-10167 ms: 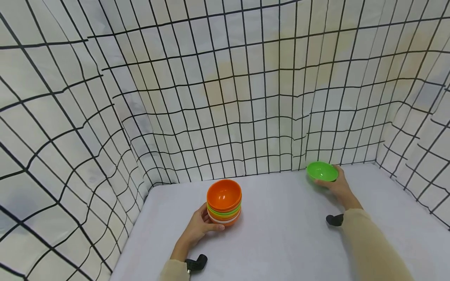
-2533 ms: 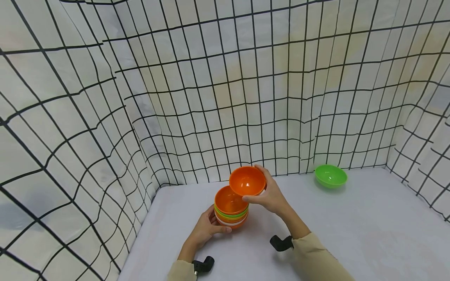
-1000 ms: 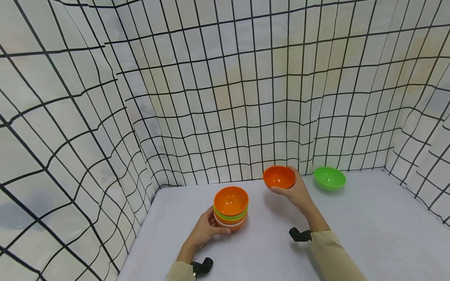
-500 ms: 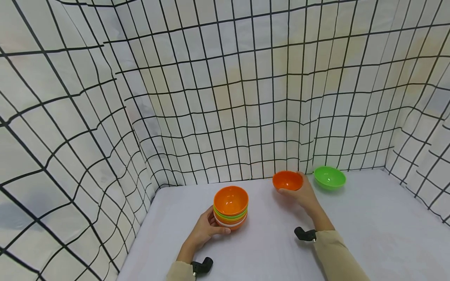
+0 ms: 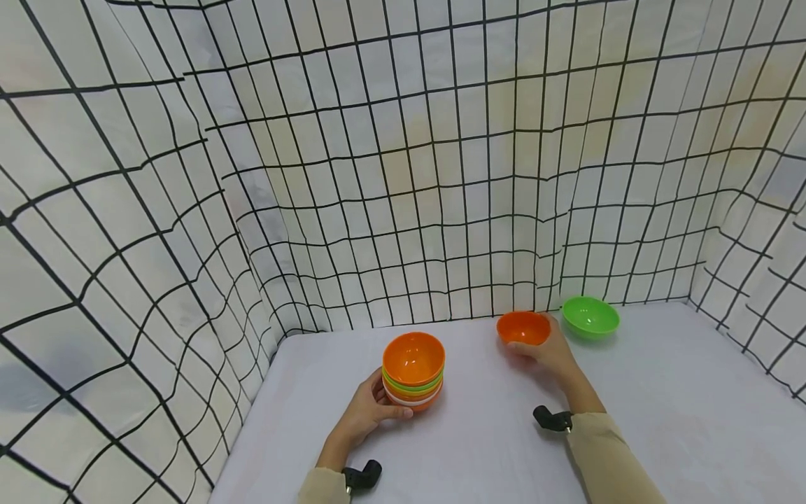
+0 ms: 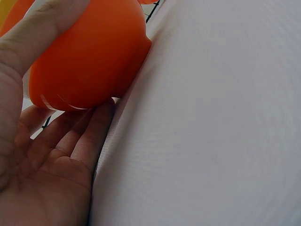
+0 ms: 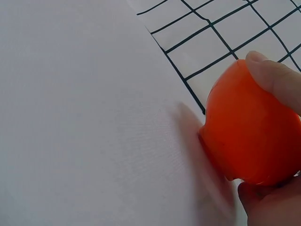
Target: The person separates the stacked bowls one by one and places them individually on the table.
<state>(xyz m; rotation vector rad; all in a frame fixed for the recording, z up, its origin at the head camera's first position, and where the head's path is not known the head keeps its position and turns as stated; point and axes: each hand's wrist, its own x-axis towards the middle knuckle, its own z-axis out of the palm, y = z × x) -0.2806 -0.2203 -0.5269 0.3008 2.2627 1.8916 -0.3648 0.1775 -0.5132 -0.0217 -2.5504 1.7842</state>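
Observation:
A stack of nested bowls (image 5: 413, 360), orange on top with green, yellow, white and orange rims below, stands left of the table's middle. My left hand (image 5: 365, 413) grips it low, thumb in front and fingers around the left side; the left wrist view has the bottom orange bowl (image 6: 94, 56) between them. Farther back, my right hand (image 5: 554, 357) holds a single red-orange bowl (image 5: 522, 327) by its right side, thumb at the front. In the right wrist view that bowl (image 7: 254, 127) has its base at the white cloth, beside its shadow.
A green bowl (image 5: 590, 317) sits upright at the back right, just beyond the right hand. White cloth covers the table (image 5: 466, 434). A white sheet wall with black grid lines (image 5: 403, 175) rises along the back and both sides.
Earlier the right hand placed the green bowl at the back right. It then lifted a red-orange bowl off the stack and carried it right, lowering it left of the green one. Left hand stays put.

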